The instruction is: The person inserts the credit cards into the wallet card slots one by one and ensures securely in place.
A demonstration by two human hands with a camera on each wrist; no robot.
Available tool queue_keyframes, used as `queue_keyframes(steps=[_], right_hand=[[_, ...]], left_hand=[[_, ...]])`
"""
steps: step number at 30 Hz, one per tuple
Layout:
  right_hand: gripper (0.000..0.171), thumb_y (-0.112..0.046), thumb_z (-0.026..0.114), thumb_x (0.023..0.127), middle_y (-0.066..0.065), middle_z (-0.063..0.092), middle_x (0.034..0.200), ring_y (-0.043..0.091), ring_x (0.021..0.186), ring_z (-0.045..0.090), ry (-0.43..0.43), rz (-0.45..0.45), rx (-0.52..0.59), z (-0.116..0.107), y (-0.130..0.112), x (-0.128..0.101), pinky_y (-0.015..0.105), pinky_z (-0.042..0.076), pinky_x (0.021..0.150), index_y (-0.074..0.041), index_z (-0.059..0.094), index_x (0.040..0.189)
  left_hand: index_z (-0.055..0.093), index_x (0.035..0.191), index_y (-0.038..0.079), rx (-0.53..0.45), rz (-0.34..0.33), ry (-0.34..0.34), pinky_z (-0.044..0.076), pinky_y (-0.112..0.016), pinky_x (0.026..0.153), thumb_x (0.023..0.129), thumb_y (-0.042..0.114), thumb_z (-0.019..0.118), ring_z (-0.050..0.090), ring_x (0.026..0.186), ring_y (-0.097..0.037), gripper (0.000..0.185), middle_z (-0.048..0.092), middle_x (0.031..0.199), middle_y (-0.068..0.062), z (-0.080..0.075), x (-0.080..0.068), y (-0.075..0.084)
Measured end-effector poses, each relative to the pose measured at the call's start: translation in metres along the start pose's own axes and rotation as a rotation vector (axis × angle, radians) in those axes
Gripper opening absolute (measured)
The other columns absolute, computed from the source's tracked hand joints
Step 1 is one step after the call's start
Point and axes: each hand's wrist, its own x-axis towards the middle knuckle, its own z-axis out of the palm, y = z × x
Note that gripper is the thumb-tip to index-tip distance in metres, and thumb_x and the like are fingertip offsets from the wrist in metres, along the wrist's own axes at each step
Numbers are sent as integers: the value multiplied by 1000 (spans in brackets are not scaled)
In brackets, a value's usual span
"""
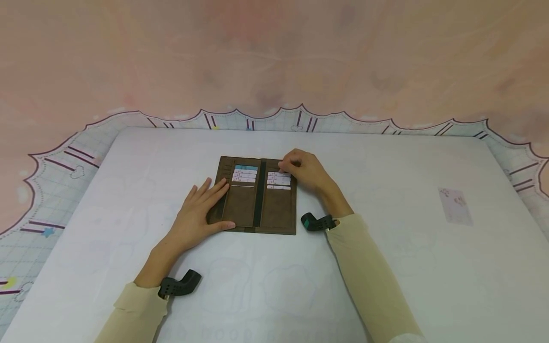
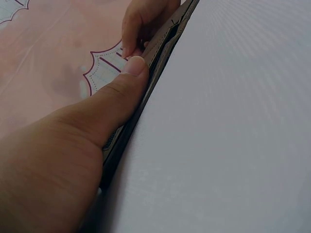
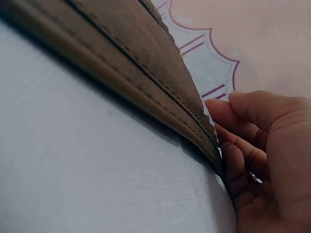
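A brown wallet [image 1: 276, 212] lies open and flat on the white table [image 1: 386, 267]. Pale cards fill its left slots [image 1: 245, 175] and right slots [image 1: 279, 181]. My left hand [image 1: 201, 209] rests flat on the left flap, fingers straight, thumb along the near edge. The left wrist view shows that thumb [image 2: 114, 102] pressing the wallet's edge [image 2: 163, 48]. My right hand [image 1: 285, 167] is curled at the top of the right slots, its fingertips pinching the uppermost card there. In the right wrist view the fingers [image 3: 243, 145] curl against the wallet's edge [image 3: 136, 58].
One loose pale card [image 1: 455, 206] lies on the table to the far right. A patterned mat with a scalloped border [image 1: 64, 166] surrounds the table, with a pink surface beyond it. Black wrist mounts [image 1: 180, 284] sit on both forearms.
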Motion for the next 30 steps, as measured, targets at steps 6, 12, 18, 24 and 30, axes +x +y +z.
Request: queue_keyframes(steps=[6, 12, 18, 24, 30], right_hand=[[26, -28, 60, 95, -2, 62, 99, 15, 98, 55, -10, 1, 12, 0, -1, -1, 36, 43, 91, -13, 73, 79], [25, -28, 61, 95, -2, 62, 99, 15, 97, 55, 5, 13, 19, 1, -3, -1, 34, 43, 89, -13, 72, 79], [26, -30, 57, 97, -2, 64, 97, 15, 96, 57, 48, 14, 9, -3, -9, -2, 33, 46, 87, -12, 72, 85], [20, -23, 58, 97, 3, 67, 101, 17, 93, 58, 115, -46, -6, -29, -23, -9, 33, 49, 86, -8, 71, 99], [23, -27, 59, 97, 3, 67, 103, 16, 94, 58, 166, -43, -45, -70, -23, -25, 34, 49, 84, -9, 69, 107]], left_hand=[[36, 148, 9, 2, -2, -2, 0, -50, 115, 75, 46, 78, 10, 144, -32, 92, 28, 155, -9, 0, 0, 0], [36, 148, 9, 6, -1, 1, 0, -51, 115, 75, 45, 78, 11, 144, -32, 92, 28, 155, -9, -2, 0, 0], [36, 148, 9, -6, -2, 4, -1, -51, 115, 76, 45, 78, 10, 144, -32, 92, 28, 155, -8, -1, 0, 0], [35, 149, 10, -11, -2, 1, -1, -50, 115, 76, 46, 78, 10, 144, -32, 92, 28, 155, -8, 1, -1, 0], [35, 149, 9, -3, -5, 2, -1, -50, 115, 75, 45, 78, 10, 144, -32, 92, 28, 155, -8, 1, -1, -1]])
